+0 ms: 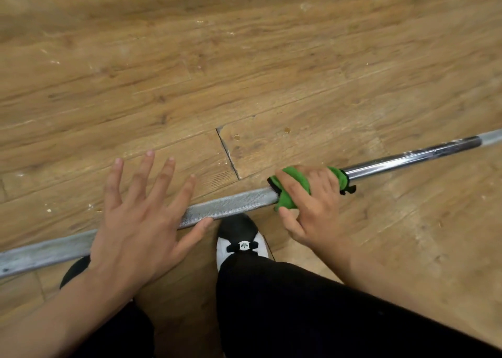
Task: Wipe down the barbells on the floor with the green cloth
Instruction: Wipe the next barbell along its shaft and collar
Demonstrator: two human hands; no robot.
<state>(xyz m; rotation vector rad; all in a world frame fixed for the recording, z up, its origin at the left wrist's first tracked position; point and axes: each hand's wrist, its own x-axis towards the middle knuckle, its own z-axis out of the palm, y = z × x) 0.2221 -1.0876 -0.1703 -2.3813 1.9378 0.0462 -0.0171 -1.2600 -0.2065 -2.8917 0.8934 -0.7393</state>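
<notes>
The right hand [312,202] is clamping the green cloth [296,186] around the barbell [233,204], which is lying on the floor [244,72] from eight to two o'clock. The left hand [141,221] is spreading flat, empty, at seven o'clock. Wiping is seemingly underway; the next move is probably calling for sliding the cloth along.

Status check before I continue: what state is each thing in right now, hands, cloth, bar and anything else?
left hand: open, fingers spread above the barbell; contact unclear.
right hand: grips the green cloth around the bar.
green cloth: bunched and wrapped round the barbell under the right hand.
barbell: lying on the floor, dull and knurled left of the cloth, shiny right of it.
shoe: toe next to the barbell.
floor: scuffed, white specks.
</notes>
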